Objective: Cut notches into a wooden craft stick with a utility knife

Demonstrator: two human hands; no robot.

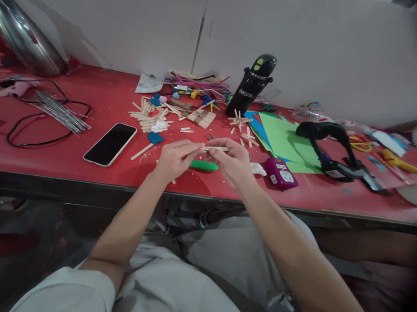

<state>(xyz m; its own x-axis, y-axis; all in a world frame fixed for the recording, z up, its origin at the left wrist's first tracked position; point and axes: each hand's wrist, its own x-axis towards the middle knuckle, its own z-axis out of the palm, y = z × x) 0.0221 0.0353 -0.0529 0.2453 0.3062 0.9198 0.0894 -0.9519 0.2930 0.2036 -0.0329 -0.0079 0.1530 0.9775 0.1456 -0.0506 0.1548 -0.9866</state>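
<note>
My left hand [175, 159] and my right hand [233, 163] meet above the near edge of the red table [89, 163]. Both pinch a thin wooden craft stick [214, 148] held level between them, fingers closed on its ends. A green toothed tool [204, 165] lies on the table just under the hands. A heap of loose wooden sticks [151, 115] sits beyond the left hand, and a small stick assembly [239, 120] lies beyond the right.
A black phone [110, 144] lies left of my hands. A black bottle [251, 86] stands at the back, green and blue paper sheets [282, 139] and a black hole punch [334, 153] to the right, a purple box [281, 173] nearer. Cables and wires [50, 110] lie left.
</note>
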